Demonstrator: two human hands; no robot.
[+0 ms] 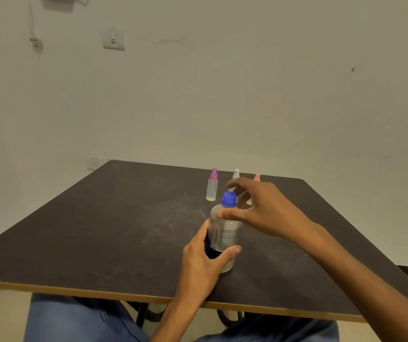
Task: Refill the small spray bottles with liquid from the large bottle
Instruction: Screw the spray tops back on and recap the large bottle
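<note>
Near the front edge of the dark table (99,230), the large bottle (225,233) stands upright, its base on the surface, with the left hand (203,265) wrapped round its lower half. The thumb lies across the front below the label and the other fingers curl behind, so the grip is closed on the bottle. Held low like this, the hand probably serves as an anchor, keeping the bottle from turning or tipping while the top is worked.

The right hand (269,208) hovers beside the blue cap (229,199), fingers spread and loosely curved, holding nothing. The thumb reaches across in front of the bottle's shoulder and the index finger arches over just behind the cap. Whether any fingertip touches the cap cannot be told. The pose suits a twist of the cap, which is on the neck.

Further back stand three small spray bottles in a row: one with a purple top (212,185) in plain sight, one with a white top (235,174) and one with a pink top (257,177), both mostly hidden behind the right hand. All have their sprayers on. They sit well apart from the large bottle, within reach yet clear of the working space, so pouring has likely not begun.
</note>
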